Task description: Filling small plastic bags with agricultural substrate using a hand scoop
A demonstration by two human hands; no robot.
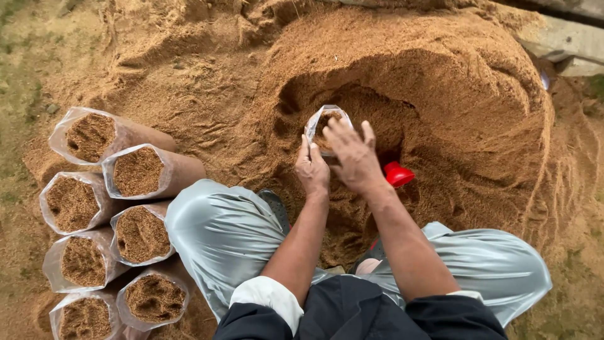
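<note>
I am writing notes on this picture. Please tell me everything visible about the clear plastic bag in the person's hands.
The clear plastic bag is small, thin and transparent, its mouth open. It stands in a hollow of the brown sawdust pile, partly filled with the same material. The left hand grips its near side; the right hand spreads its fingers over the opening.

Wearing a dark navy top, sleeves (264, 299) pushed up past the forearms and showing pale white lining or cuffs at the fold. Wearing light grey-blue trousers (220, 233) of thin, slightly glossy cloth, creasing in soft folds over both knees (497, 264). Showing bare forearms, left hand (313, 169) and right hand (353, 154) uncovered, no gloves. Wearing dark footwear (275, 204), only partly showing between the legs.
</note>
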